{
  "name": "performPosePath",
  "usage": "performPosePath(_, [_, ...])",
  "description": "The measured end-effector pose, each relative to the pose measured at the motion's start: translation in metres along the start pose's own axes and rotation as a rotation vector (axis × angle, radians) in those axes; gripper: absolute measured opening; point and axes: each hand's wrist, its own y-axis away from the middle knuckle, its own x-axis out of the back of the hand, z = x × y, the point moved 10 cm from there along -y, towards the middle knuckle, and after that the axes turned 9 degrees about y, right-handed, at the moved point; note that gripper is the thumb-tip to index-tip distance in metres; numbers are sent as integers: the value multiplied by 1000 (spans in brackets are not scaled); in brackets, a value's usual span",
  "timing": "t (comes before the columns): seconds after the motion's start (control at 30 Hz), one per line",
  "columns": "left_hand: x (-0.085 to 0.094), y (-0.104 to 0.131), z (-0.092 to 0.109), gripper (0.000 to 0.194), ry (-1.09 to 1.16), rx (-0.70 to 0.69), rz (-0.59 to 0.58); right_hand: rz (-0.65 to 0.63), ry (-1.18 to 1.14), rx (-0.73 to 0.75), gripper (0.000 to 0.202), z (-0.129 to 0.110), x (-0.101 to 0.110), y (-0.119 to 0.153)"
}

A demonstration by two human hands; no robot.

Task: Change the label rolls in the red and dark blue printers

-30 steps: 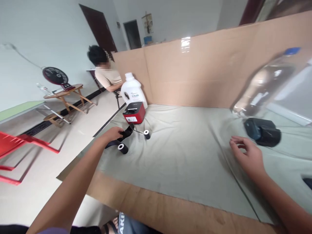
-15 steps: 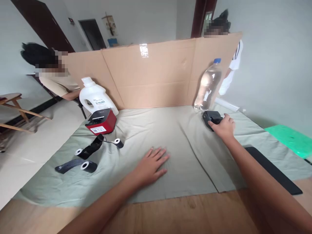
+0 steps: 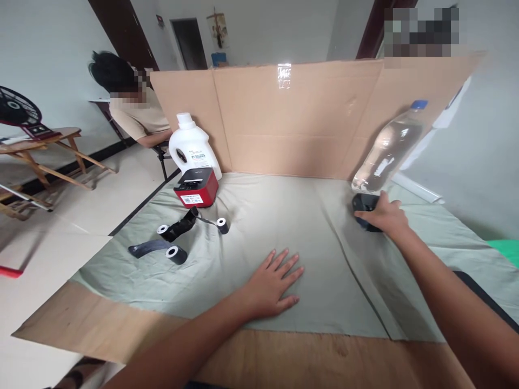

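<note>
My left hand (image 3: 275,283) lies flat on the grey-green cloth (image 3: 279,210) with its fingers spread. My right hand (image 3: 385,216) reaches forward to a small black box-shaped device (image 3: 362,204) at the right. Its thumb lies over the near left part and its fingers are over the top and far side, partly hiding the device. Just behind stands a large clear bottle with a blue cap (image 3: 391,146). At the left is a red and black printer-like box (image 3: 198,189). In front of it lie several rolls of black strip (image 3: 177,255), some partly unwound.
A white jug (image 3: 194,146) stands behind the red box, before an upright cardboard panel (image 3: 292,124). A dark flat slab (image 3: 484,297) lies by my right forearm. One person (image 3: 135,116) sits beyond the left; another is partly hidden behind the panel. A fan (image 3: 18,111) rests on a wooden stool.
My view has turned left, so everything sits farther right in the picture. My right hand now covers more of the black device. My left hand stays flat on the cloth.
</note>
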Motion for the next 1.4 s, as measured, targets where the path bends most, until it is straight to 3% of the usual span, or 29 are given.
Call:
performPosePath(0.1, [-1,0,0,68,8,-1,19,-17,25,191,114,-69,-5,61])
performPosePath(0.23, [-1,2,1,68,34,1,39,-45,59,388,110,-154,-28,135])
performPosePath(0.3, [0,3,2,69,45,-2,50,-33,78,433,105,-182,-38,158])
performPosePath(0.4, [3,5,5,69,48,-10,69,0,107,424,101,-203,-47,174])
performPosePath(0.57, [9,6,7,66,38,-19,103,68,154,373,100,-208,-48,183])
performPosePath(0.7, [11,7,7,65,34,-8,108,5,143,379,101,-201,-43,184])
performPosePath(0.8, [18,7,9,62,46,-20,142,-34,52,409,95,-192,-39,169])
performPosePath(0.9, [33,7,4,45,156,-4,207,0,-204,484,77,-184,-41,141])
performPosePath(1.03, [72,8,-46,33,384,244,460,41,-614,542,62,-170,-62,109])
performPosePath(1.1, [89,3,-76,34,433,330,582,81,-680,530,60,-164,-74,103])
performPosePath(1.17, [97,-11,-100,42,434,335,618,109,-686,525,60,-161,-81,101])
performPosePath(1.3, [88,-46,-130,62,497,276,554,112,-649,507,59,-159,-83,104])
performPosePath(1.4, [75,-53,-141,62,595,296,588,132,-617,450,57,-154,-78,107])
